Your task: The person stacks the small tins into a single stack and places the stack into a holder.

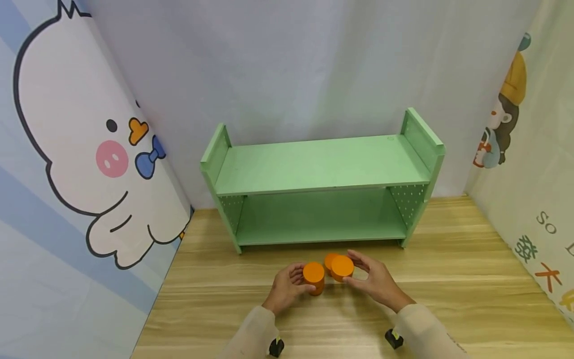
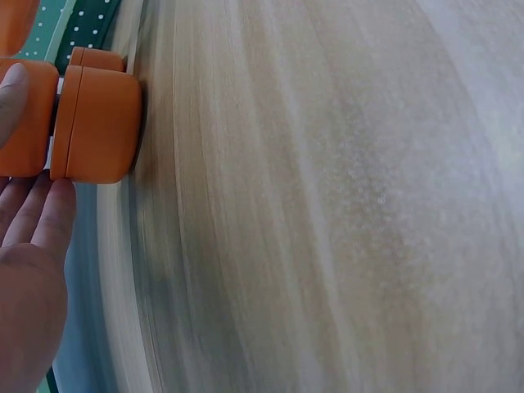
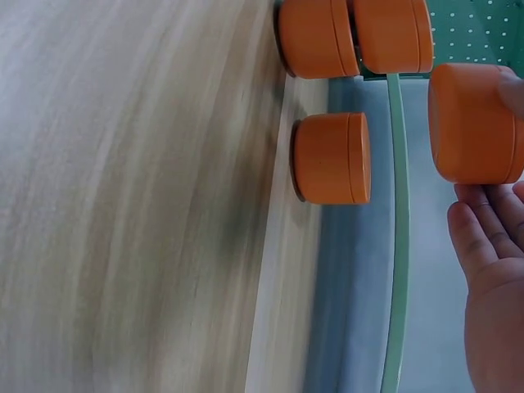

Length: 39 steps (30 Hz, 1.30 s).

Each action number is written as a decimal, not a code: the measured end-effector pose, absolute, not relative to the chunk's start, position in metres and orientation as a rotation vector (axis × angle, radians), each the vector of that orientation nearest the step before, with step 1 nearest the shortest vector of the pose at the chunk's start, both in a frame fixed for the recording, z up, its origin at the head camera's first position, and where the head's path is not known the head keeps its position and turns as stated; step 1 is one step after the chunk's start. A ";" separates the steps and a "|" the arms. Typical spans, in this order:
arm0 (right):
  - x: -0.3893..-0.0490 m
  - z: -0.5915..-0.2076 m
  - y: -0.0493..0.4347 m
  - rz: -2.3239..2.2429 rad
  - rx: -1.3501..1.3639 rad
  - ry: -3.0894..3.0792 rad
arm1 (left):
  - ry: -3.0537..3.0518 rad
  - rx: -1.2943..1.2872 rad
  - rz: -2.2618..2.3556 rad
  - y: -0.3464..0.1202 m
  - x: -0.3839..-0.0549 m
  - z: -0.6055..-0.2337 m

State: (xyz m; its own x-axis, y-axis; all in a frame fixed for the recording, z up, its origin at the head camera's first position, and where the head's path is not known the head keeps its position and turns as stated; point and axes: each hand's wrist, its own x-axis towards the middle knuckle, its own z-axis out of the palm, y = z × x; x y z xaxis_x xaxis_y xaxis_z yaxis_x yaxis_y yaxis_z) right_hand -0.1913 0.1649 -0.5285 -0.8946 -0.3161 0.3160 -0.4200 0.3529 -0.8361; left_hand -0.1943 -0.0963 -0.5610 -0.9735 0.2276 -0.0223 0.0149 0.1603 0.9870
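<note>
Two round orange lidded jars stand stacked in front of the shelf. The upper jar [image 1: 313, 272] is between the thumb and fingers of my left hand [image 1: 284, 289], which grips its side. Beneath it, the lower jar [image 2: 106, 124] rests on the table. My right hand [image 1: 375, 281] pinches a third orange jar [image 3: 468, 123] between thumb and fingers, held up off the table. A fourth orange jar [image 3: 329, 158] stands alone on the wood, partly hidden behind the held one in the head view.
A green two-tier shelf [image 1: 323, 167] with perforated sides stands at the back of the wooden table [image 1: 202, 309]. A grey curtain [image 1: 287, 70] hangs behind it. Printed cartoon cloths flank the table on both sides.
</note>
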 end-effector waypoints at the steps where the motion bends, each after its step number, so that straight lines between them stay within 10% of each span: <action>1: -0.191 -0.528 0.165 1.592 0.685 -2.499 | 2.258 0.234 1.923 -0.096 -0.194 -0.561; 39: -0.196 -0.519 0.147 1.638 0.763 -2.485 | 2.252 0.239 1.957 -0.095 -0.193 -0.560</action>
